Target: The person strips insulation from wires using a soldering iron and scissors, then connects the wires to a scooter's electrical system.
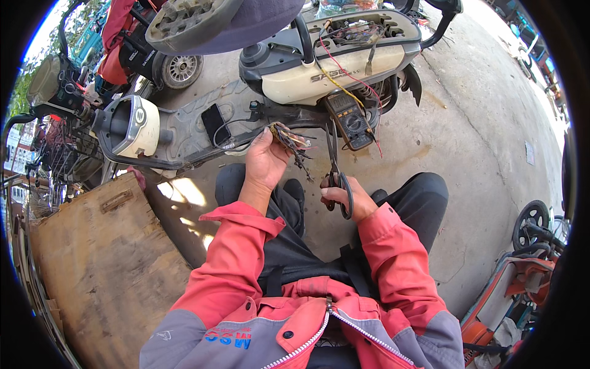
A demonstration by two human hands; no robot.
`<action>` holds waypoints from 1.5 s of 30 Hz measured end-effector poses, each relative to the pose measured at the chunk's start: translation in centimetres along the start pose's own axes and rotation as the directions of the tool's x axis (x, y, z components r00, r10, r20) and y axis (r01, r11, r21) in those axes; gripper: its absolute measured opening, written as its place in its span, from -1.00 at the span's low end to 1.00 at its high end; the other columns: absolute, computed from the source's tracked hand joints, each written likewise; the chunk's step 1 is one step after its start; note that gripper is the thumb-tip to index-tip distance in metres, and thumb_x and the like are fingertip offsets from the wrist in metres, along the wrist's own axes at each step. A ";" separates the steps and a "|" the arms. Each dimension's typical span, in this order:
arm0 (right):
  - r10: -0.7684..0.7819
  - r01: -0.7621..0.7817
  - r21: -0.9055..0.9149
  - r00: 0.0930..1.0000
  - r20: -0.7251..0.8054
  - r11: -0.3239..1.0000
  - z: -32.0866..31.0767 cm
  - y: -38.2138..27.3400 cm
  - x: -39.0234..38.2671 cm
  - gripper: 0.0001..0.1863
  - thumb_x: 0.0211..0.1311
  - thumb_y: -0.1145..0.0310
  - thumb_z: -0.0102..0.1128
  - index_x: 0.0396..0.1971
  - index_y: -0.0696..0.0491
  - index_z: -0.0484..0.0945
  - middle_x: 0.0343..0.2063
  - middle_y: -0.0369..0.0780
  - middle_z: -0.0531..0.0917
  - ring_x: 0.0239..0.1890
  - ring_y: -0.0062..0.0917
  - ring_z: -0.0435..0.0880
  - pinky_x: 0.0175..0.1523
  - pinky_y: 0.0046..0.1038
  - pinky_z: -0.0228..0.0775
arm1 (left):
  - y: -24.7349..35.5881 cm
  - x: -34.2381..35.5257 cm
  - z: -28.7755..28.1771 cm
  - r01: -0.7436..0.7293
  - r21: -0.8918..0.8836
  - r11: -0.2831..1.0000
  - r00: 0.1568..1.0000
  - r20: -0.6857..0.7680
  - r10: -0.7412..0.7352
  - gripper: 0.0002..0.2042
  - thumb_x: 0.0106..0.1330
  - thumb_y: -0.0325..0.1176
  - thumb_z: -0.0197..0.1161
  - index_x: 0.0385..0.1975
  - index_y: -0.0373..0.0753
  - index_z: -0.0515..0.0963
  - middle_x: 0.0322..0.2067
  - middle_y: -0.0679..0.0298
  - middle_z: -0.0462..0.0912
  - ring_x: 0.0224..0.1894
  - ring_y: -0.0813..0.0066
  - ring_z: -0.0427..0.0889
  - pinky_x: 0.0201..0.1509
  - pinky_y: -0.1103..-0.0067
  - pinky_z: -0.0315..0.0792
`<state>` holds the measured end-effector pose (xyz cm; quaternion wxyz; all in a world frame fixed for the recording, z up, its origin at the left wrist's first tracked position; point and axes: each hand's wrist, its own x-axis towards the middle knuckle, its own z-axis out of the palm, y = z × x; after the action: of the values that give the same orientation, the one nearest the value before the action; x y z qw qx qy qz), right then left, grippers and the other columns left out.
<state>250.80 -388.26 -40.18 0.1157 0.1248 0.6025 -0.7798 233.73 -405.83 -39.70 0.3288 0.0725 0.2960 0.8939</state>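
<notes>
My left hand is closed around a bundle of wires, whose loose, frayed ends stick out toward the right. In my right hand is a pair of black-handled scissors, blades pointing up and away from me. The blades stand a short way right of the wire ends, apart from them. Just beyond the scissors a multimeter leans against the cream electric scooter, with red and yellow leads running up to its open compartment. A dark phone lies on the scooter's footboard.
A worn wooden board fills the left side near me. The scooter's seat is tipped up at the top. At the lower right sits an orange and grey wheeled machine. Concrete floor stretches to the right.
</notes>
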 end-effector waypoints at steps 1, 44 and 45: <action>0.021 -0.022 0.037 0.998 0.051 0.999 0.0 0.1 0.0 -0.69 0.21 0.19 0.22 -0.38 0.18 0.49 -0.50 -0.22 0.55 -0.43 -0.53 0.54 -0.32 -0.49 0.36 | 0.1 0.0 0.4 -0.017 0.010 1.000 1.000 -0.008 0.017 -0.70 0.49 -0.18 0.03 -0.08 -0.29 0.53 -0.15 0.08 0.67 -0.05 0.01 0.66 0.08 0.25 0.50; 0.087 -0.153 0.500 0.984 0.154 0.852 2.8 -0.1 -0.6 -0.54 0.35 -0.10 -0.11 -0.51 0.00 0.30 -0.76 -0.39 0.21 -0.71 -0.59 0.16 -0.54 -0.54 0.04 | -0.2 -0.2 0.4 0.049 0.025 0.999 0.997 -0.068 -0.047 -0.70 0.51 -0.22 -0.01 -0.08 -0.34 0.52 -0.13 0.02 0.67 -0.05 -0.03 0.65 0.11 0.17 0.51; 0.100 -0.161 0.495 0.984 0.147 0.854 2.8 -0.2 -0.6 -0.55 0.35 -0.08 -0.10 -0.52 0.00 0.30 -0.76 -0.39 0.21 -0.71 -0.60 0.16 -0.54 -0.54 0.04 | -0.2 -0.2 0.4 0.051 0.020 0.998 0.996 -0.070 -0.050 -0.70 0.51 -0.22 -0.01 -0.08 -0.34 0.52 -0.13 0.02 0.67 -0.05 -0.03 0.66 0.11 0.17 0.51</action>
<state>251.17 -390.85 -39.10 0.1664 0.1460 0.3599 -0.9063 234.11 -405.65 -39.51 0.3399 0.0376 0.3187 0.8840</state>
